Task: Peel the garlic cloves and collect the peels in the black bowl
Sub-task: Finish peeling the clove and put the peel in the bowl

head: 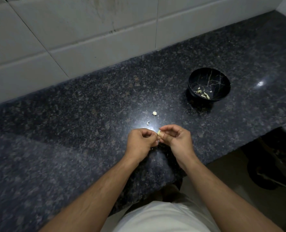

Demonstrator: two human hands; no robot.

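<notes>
Speckled dark granite forms the countertop (pixel 71 123), which is backed by a wall of pale tiles (pixel 63 30) and lit by a bright glare near its front edge. Above that glare the left hand (pixel 141 142) is held with fingers curled, touching the garlic clove (pixel 159 132), which is pinched by the right hand (pixel 177 139). Just beyond the hands, a curled peel (pixel 148 122) and a small garlic scrap (pixel 154 113) lie on the stone. Further right, well apart, the black bowl (pixel 209 76) is seen with gold veining and several pale pieces inside. No writing can be read.
</notes>
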